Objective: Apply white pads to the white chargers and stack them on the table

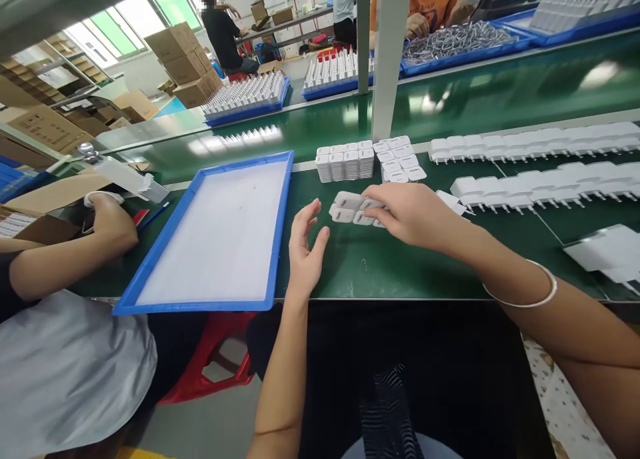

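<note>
My right hand [407, 212] grips a small bunch of white printed cards [349, 207] with rounded corners, held above the green bench. To its left, my left hand [306, 249] is raised with thumb and fingers apart, holding nothing. A gap separates it from the cards. Just beyond my hands stand neat stacks of the same cards [345, 162], and beside them a looser, fanned pile of cards [400, 159]. Part of a white piece [453, 203] shows behind my right wrist.
A blue-rimmed tray [277, 245] with a white base lies at left. Two rows of white plastic parts with prongs [530, 144] line the right side, with white pieces [607, 252] nearer. A co-worker's arm [107, 225] is at far left. A metal post [387, 59] rises beyond the stacks.
</note>
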Action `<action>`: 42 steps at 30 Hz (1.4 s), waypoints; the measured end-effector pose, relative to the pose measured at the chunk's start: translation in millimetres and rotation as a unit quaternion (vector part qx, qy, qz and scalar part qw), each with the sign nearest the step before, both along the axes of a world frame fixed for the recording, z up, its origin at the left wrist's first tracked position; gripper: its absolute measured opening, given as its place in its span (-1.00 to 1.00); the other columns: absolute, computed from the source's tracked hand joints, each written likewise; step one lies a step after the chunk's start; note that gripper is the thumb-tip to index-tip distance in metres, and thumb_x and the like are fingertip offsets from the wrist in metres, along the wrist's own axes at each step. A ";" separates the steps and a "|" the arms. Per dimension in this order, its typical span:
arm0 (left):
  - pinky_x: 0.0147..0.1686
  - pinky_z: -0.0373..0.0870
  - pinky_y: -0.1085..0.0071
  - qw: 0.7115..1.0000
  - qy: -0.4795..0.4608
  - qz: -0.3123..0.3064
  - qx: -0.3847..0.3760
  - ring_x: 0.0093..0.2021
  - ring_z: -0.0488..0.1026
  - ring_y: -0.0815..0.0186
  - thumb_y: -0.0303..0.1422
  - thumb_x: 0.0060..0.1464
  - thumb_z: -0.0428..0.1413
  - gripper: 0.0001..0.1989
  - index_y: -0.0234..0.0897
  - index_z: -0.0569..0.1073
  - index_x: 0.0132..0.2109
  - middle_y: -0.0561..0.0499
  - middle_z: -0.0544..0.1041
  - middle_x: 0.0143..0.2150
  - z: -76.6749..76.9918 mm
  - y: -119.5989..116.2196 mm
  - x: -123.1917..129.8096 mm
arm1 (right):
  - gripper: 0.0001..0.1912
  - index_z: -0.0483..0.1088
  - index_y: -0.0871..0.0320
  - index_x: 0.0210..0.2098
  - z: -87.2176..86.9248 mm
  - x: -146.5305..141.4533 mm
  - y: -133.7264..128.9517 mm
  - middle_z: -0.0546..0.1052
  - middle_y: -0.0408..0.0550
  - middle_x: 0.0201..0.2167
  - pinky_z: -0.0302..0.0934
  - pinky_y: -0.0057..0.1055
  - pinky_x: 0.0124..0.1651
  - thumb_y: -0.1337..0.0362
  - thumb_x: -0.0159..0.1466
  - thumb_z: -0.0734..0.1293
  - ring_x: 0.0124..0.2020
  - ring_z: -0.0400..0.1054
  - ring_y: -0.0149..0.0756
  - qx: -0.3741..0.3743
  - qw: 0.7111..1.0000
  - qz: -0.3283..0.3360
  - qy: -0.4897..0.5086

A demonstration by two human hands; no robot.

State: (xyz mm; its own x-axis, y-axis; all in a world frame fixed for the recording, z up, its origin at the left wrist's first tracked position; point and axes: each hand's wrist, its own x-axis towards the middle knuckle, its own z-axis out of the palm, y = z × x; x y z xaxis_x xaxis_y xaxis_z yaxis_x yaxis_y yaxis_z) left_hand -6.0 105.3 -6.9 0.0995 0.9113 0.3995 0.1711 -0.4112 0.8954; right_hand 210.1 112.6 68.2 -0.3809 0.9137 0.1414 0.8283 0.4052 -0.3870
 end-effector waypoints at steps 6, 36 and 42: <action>0.33 0.30 0.17 0.994 -0.010 -0.055 -0.095 0.33 0.37 0.17 -0.35 0.23 0.16 -0.40 -0.09 0.21 0.36 -0.15 0.43 0.29 -10.2 -6.9 18.5 | -0.81 0.44 0.22 -0.13 -22.9 -12.2 10.5 0.59 0.13 -0.24 -0.05 -0.33 -0.36 0.39 0.40 0.19 -0.23 0.48 -0.07 -0.037 0.983 0.069 -0.163; 0.15 0.50 0.27 0.996 0.085 0.040 0.005 0.11 0.56 0.20 -0.34 0.34 0.07 -0.70 -0.15 0.57 0.13 -0.05 0.62 0.10 14.5 -34.0 26.6 | -0.86 0.50 0.19 -0.27 -16.1 2.6 1.0 0.53 -0.12 -0.42 0.08 -0.44 -0.36 0.30 0.32 0.30 -0.42 0.29 -0.35 -0.123 0.949 0.175 0.231; 0.03 0.59 0.34 0.997 0.066 -0.033 -0.038 0.05 0.61 0.18 -0.27 0.23 0.21 -0.70 -0.18 0.61 0.08 -0.08 0.63 0.09 21.3 -35.4 4.6 | -0.88 0.50 0.22 -0.26 -11.5 2.0 -4.0 0.48 -0.18 -0.47 0.04 -0.47 -0.40 0.36 0.32 0.30 -0.47 0.21 -0.44 -0.148 0.933 0.219 0.245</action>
State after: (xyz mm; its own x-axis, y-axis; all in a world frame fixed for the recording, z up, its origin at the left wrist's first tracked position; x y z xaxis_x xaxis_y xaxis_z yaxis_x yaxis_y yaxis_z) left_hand -1.4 69.9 14.4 0.2080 0.9281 0.3088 0.2636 -0.3572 0.8960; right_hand 212.1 108.7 56.6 -0.6823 0.7128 0.1623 0.3040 0.4785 -0.8238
